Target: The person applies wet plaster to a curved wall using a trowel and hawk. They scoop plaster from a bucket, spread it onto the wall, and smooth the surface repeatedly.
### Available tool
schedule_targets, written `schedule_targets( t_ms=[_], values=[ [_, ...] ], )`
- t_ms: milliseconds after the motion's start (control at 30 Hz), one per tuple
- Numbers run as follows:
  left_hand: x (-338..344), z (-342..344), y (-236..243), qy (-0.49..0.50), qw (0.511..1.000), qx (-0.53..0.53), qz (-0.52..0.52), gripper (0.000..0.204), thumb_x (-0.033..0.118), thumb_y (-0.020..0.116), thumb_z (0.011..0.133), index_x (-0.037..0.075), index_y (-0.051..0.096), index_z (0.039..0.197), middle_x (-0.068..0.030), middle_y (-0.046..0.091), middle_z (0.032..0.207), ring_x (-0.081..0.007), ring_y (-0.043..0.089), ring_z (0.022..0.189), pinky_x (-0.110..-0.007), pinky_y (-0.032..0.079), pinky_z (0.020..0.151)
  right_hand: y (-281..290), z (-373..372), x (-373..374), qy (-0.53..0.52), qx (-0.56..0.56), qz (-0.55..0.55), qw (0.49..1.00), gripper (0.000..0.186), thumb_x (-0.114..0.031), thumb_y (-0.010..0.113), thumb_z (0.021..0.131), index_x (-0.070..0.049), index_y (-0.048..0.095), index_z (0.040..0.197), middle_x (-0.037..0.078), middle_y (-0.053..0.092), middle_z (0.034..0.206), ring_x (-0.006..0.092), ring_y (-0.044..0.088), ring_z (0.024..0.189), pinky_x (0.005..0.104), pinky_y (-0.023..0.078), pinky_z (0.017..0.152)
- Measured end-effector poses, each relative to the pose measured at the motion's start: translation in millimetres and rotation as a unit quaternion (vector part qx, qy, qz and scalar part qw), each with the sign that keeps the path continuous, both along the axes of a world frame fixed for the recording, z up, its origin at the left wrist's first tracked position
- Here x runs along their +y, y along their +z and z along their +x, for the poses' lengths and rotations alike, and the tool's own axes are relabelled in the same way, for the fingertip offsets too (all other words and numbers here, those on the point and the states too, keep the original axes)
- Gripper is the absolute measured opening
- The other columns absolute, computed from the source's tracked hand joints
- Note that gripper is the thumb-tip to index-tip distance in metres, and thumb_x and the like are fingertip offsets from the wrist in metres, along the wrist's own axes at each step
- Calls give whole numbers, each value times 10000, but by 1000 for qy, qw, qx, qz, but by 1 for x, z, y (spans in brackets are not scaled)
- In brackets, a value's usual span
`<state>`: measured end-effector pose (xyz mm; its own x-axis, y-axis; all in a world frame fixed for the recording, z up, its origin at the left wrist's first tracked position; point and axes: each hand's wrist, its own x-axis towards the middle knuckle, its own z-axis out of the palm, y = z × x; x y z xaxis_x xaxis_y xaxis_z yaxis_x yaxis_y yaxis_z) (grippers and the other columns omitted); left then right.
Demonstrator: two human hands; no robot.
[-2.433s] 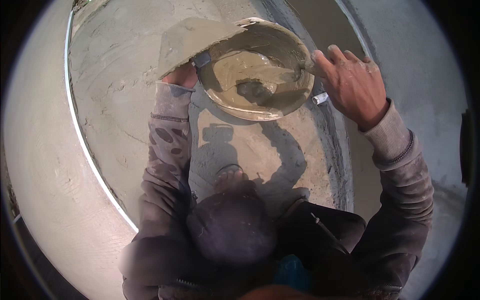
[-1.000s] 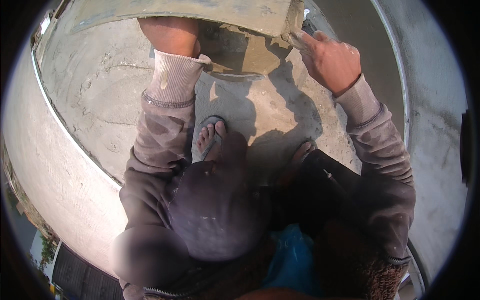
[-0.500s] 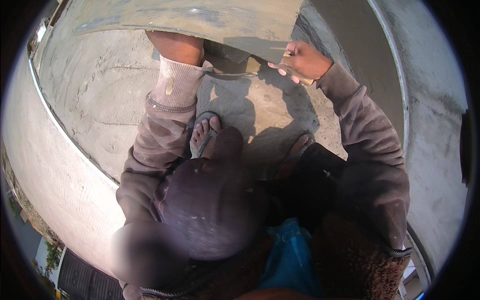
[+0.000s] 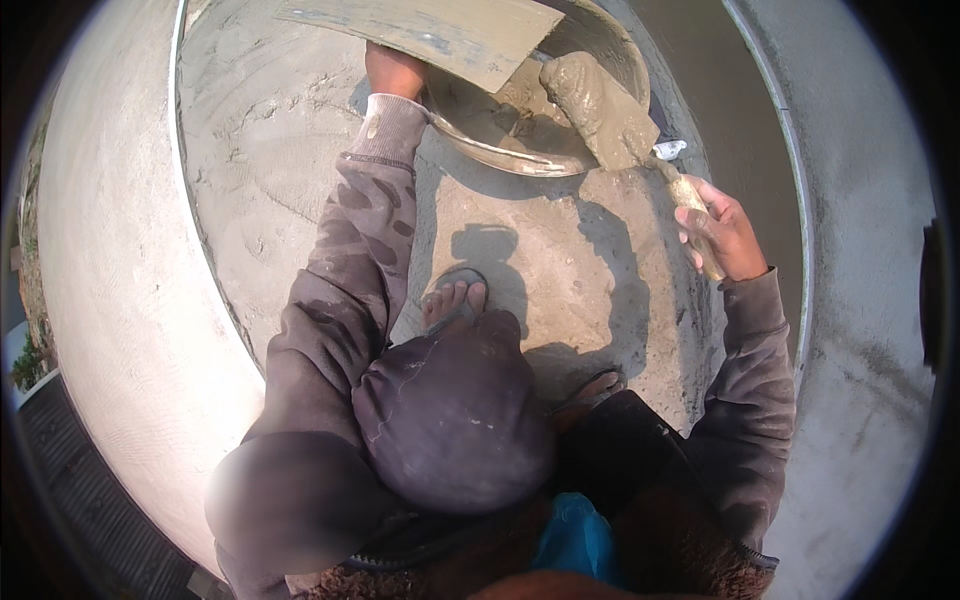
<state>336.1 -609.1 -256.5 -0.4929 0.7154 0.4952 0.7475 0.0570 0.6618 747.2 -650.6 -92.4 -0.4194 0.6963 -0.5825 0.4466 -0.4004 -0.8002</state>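
Observation:
My left hand is under a flat mortar-smeared board at the top, holding it up over a round basin of wet grey mortar; the fingers are hidden beneath the board. My right hand, at the right, is closed round the handle of a trowel, whose blade carries a thick mound of mortar over the basin's right part. A small white object lies beside the basin, partly behind the trowel's neck.
My sandalled feet stand on grey, shadowed cement. A pale strip borders a smooth concrete surface at the left. At the right run a darker band and a concrete surface. A dark corrugated surface shows at lower left.
Since half a second ago the board has shifted up and right, uncovering the basin. My right hand has moved right and down, away from the board, and a mortar-laden trowel blade now shows.

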Motion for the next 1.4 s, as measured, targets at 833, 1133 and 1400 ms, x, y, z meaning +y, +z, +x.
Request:
schedule_targets(
  t_ms=[833, 1133, 1400],
  values=[
    [-50, 80, -7, -344, 738, -574, 81, 404, 312, 419, 1044, 87, 419, 1379, -102, 553, 1270, -246, 552, 1193, -424, 463, 1034, 90, -129, -32, 108, -208, 634, 737, 523, -84, 769, 775, -75, 634, 1280, 128, 683, 955, 239, 673, 810, 324, 525, 746],
    [-50, 87, 11, -319, 863, -391, 12, 415, 302, 435, 1042, 66, 415, 1382, -113, 549, 1275, -242, 549, 1194, -420, 461, 1033, -9, -115, 37, -10, -33, 788, 615, 557, 19, 745, 684, -92, 663, 1224, 106, 642, 1002, 277, 651, 874, 371, 549, 755],
    [-87, 77, 31, -286, 867, -406, 28, 421, 298, 444, 1039, 58, 416, 1383, -117, 548, 1281, -244, 548, 1198, -420, 454, 1040, -35, -106, 17, 28, -6, 809, 587, 532, 58, 765, 701, -76, 662, 1206, 110, 634, 997, 269, 659, 850, 362, 558, 699]
  ],
)
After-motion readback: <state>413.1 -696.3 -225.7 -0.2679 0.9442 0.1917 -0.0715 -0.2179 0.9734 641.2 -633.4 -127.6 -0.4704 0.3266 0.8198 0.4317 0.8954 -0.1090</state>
